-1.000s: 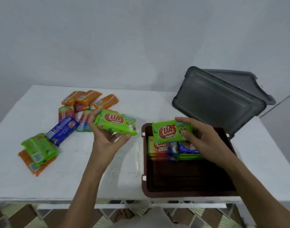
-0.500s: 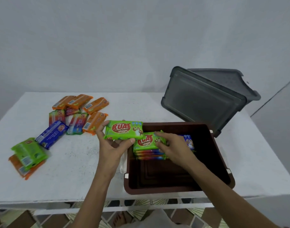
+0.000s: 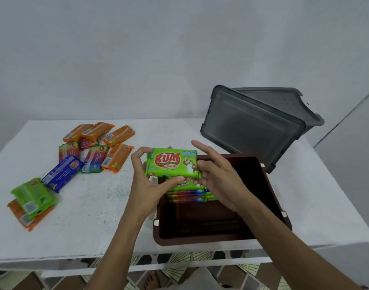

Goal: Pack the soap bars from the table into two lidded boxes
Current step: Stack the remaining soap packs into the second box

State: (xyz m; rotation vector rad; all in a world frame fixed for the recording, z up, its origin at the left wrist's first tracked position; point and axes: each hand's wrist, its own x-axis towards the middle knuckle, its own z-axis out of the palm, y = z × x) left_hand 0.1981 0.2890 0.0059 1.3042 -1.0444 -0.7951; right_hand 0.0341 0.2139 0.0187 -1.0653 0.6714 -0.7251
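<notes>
A green soap bar (image 3: 172, 164) marked KUAT is held flat above the far left corner of the open brown box (image 3: 219, 237). My left hand (image 3: 147, 185) pinches its left end and near edge, and my right hand (image 3: 217, 178) grips its right end. Under it, inside the box, lies a stack of soap bars (image 3: 186, 194) with green and rainbow wrappers, and a blue one behind my right hand is mostly hidden. Several loose soap bars (image 3: 100, 147), orange, rainbow, blue and green, lie on the left of the white table (image 3: 91, 206).
A grey box (image 3: 284, 101) stands at the back right with its grey lid (image 3: 250, 128) leaning against it, just behind the brown box. A green bar on orange ones (image 3: 33, 197) lies near the table's left edge. The table's front edge is close to my body.
My right hand left the green bar it had put on the stack in the box and came up to grip the second green bar. My left hand carried that bar rightward over the box.
</notes>
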